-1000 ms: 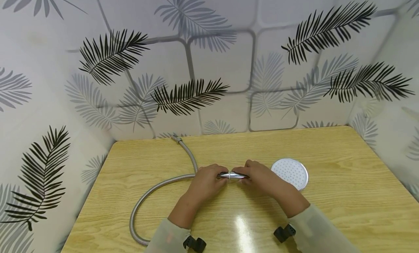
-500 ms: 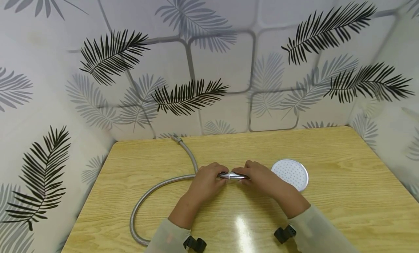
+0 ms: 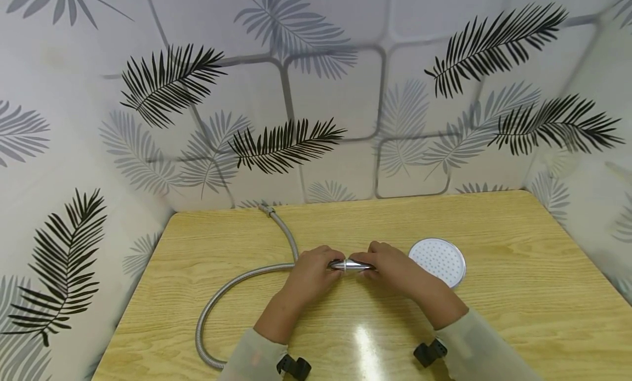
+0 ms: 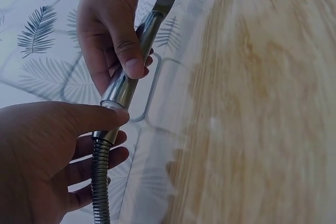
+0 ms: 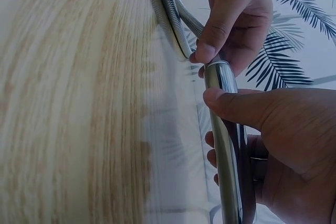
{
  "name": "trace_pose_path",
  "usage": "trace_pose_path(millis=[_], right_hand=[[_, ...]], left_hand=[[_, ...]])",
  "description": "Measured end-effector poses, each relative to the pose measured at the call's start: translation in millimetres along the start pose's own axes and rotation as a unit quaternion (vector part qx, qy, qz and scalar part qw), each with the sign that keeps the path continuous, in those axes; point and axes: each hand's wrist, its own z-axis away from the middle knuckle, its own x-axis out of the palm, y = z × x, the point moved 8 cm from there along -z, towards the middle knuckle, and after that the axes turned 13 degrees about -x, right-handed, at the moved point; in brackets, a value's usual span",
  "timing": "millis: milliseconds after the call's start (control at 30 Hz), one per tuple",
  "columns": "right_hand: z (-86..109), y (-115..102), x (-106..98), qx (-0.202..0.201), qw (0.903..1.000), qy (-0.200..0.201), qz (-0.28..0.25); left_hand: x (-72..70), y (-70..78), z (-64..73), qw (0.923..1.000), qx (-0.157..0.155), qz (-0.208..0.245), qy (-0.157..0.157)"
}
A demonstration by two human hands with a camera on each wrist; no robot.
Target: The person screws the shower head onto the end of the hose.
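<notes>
A chrome handheld shower head [image 3: 436, 262] is held over the table, its round white face with small nozzles turned up. My right hand [image 3: 395, 266] grips its handle [image 5: 224, 156], thumb on top and fingers curled beneath. At the handle's end, my left hand [image 3: 311, 274] pinches the metal connector [image 4: 106, 136] of a flexible shower hose [image 4: 100, 182] between thumb and fingers. A pale ring [image 4: 111, 104] shows where connector and handle meet end to end. In the right wrist view, my left fingers mostly cover the connector.
The ribbed hose loops left across the wood-grain table [image 3: 533, 271] and passes behind my left hand. Its other end fitting [image 3: 267, 209] lies at the table's back edge. A leaf-patterned wall covering [image 3: 336, 107] rises behind the table. Each wrist bears a small black camera.
</notes>
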Motion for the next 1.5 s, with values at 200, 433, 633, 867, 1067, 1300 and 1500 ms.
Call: trace_pose_path(millis=[200,433,633,867,1067,1300,1500], right_hand=[[-0.9,-0.7,-1.7,-0.001,1.0,0.002,0.002],[-0.2,-2.1,-3.1,-0.009,0.9999,0.006,0.004],[-0.4,-3.0,-3.3,-0.02,0.9997,0.01,0.004],[-0.3,-3.1,-1.1,-0.021,0.9997,0.01,0.005],[0.7,-0.9,0.9,-0.013,0.9999,0.003,0.005],[1.3,1.0,2.4,-0.005,1.0,-0.001,0.002],[1.6,2.1,3.4,-0.001,1.0,-0.003,0.001]], left_hand=[[3.0,-3.0,-0.6,0.9996,-0.01,-0.019,-0.016],[6.5,-4.8,-2.0,0.9992,-0.012,-0.026,-0.027],[6.6,-2.8,-1.4,0.9992,-0.005,-0.032,-0.022],[7.6,-3.7,0.5,0.9991,-0.02,-0.021,-0.03],[6.6,-3.1,1.1,0.9992,-0.023,-0.018,-0.029],[6.8,-3.2,0.9,0.9993,-0.021,-0.007,-0.032],[4.2,-1.7,1.5,0.9996,-0.014,0.002,-0.027]])
